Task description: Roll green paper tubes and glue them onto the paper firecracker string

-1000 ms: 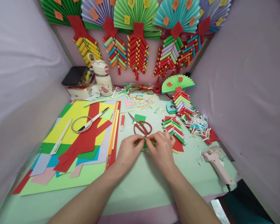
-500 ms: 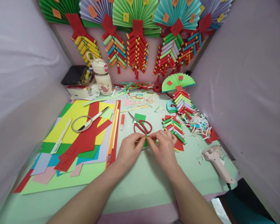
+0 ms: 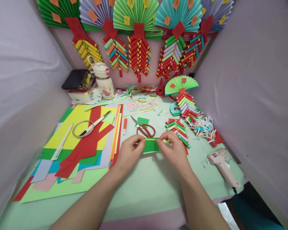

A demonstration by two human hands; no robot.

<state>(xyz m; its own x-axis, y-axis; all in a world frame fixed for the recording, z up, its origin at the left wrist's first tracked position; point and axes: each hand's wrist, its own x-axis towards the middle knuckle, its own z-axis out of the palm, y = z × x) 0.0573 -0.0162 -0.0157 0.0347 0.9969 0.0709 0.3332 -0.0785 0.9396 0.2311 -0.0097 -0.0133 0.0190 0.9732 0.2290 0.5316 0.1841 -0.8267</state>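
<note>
A small green paper rectangle [image 3: 150, 146] with a thin yellow strip along its top edge lies on the pale green table [image 3: 144, 188], held between both hands. My left hand [image 3: 129, 152] pinches its left end with thumb and fingers closed. My right hand [image 3: 174, 150] pinches its right end in the same way. Red-handled scissors [image 3: 145, 128] lie just beyond the paper. A pile of small rolled paper tubes [image 3: 179, 129] in red, green and white sits right of my right hand.
A stack of coloured paper sheets [image 3: 81, 140] covers the left side, with a tape ring, a craft knife and a white pen on it. A pink glue gun [image 3: 222, 166] lies at right. A white jug [image 3: 104, 81] and paper fan decorations [image 3: 136, 19] stand behind.
The hands have drawn apart a little and the green paper, bunched up between the fingertips before, now shows spread flat between them. The view has tilted slightly.
</note>
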